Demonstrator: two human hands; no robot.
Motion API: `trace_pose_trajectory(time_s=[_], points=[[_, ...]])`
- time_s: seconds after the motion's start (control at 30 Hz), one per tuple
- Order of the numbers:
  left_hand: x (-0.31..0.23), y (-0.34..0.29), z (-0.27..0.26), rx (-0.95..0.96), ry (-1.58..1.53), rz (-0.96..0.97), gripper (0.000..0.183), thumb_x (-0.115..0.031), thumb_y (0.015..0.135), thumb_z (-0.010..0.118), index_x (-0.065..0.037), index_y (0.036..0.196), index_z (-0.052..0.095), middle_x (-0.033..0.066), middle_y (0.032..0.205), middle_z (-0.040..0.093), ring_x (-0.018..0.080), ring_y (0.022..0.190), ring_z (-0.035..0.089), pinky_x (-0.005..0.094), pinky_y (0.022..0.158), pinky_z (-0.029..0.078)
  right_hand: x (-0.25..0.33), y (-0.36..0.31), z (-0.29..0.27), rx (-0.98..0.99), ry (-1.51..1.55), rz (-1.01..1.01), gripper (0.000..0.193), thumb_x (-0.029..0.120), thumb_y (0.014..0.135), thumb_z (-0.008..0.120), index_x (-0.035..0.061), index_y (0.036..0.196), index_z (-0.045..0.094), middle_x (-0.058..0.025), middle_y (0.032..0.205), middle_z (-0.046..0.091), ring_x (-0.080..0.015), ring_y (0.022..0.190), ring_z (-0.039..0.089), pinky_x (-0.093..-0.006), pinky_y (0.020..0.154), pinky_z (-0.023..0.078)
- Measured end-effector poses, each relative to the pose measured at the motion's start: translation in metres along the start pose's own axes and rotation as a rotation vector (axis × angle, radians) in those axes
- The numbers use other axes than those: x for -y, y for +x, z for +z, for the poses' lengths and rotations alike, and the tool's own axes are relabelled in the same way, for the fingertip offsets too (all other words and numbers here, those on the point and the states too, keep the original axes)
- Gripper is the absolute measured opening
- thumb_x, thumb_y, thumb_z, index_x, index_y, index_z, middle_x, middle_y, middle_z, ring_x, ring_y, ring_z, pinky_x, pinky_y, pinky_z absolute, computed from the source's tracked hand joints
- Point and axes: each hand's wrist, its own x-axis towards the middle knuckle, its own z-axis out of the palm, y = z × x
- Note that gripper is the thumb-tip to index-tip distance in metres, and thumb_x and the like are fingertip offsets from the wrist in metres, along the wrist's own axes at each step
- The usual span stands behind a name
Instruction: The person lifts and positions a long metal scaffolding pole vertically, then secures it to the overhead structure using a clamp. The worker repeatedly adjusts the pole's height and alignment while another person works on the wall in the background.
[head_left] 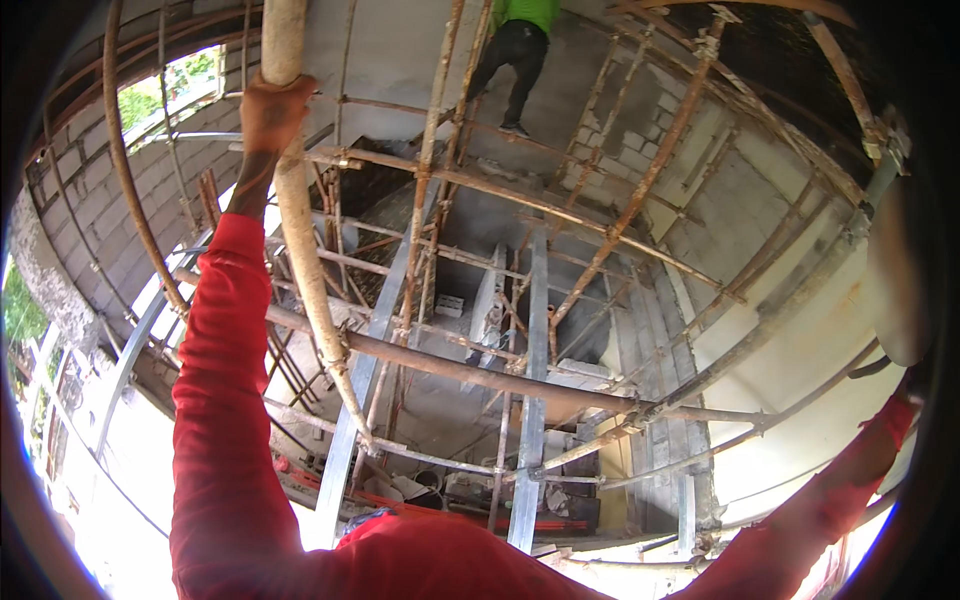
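Observation:
My left hand point(275, 112) is raised and wrapped round a thick, pale, mortar-stained scaffold pole point(297, 215) that runs down in front of me. My right arm reaches out to the right edge, where my right hand point(914, 384) is partly lost in the dark rim. Above it stands a blurred, flat, brownish-grey tool point(897, 275) with a rounded end, which looks held in that hand. A dark curved piece point(868, 368) shows at the tool's lower end. Pale plastered wall point(800, 340) lies beside the tool.
Rusty scaffold tubes cross all round, including a thick horizontal tube point(490, 375) in front of me. Two metal planks point(533, 390) run below. Another person point(520, 45) in a green top stands on the scaffold ahead. Far down lies rubble point(420, 490). A window opening point(170, 90) is at left.

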Motion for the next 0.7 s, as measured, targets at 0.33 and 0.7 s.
trace_pose_trajectory(time_s=[0.33, 0.7], points=[[0.066, 0.029, 0.007, 0.006, 0.052, -0.101, 0.026, -0.020, 0.090, 0.074, -0.007, 0.108, 0.059, -0.0031, 0.068, 0.057, 0.0074, 0.057, 0.052, 0.0267, 0.045, 0.039, -0.015, 0.063, -0.020, 0.231, 0.501, -0.296, 0.025, 0.035, 0.105, 0.043, 0.0179, 0.089, 0.052, 0.0000, 0.065, 0.049, -0.0114, 0.048, 0.044, -0.0256, 0.038, 0.031], [0.067, 0.032, 0.015, -0.052, -0.116, 0.014, 0.021, -0.019, 0.086, 0.067, -0.001, 0.095, 0.060, 0.0013, 0.061, 0.055, 0.0107, 0.050, 0.053, 0.0313, 0.046, 0.041, 0.063, 0.031, 0.082, 0.262, 0.855, 0.136, 0.028, 0.032, 0.103, 0.046, 0.0144, 0.081, 0.042, -0.0009, 0.064, 0.041, -0.0108, 0.045, 0.034, -0.0252, 0.035, 0.025]])
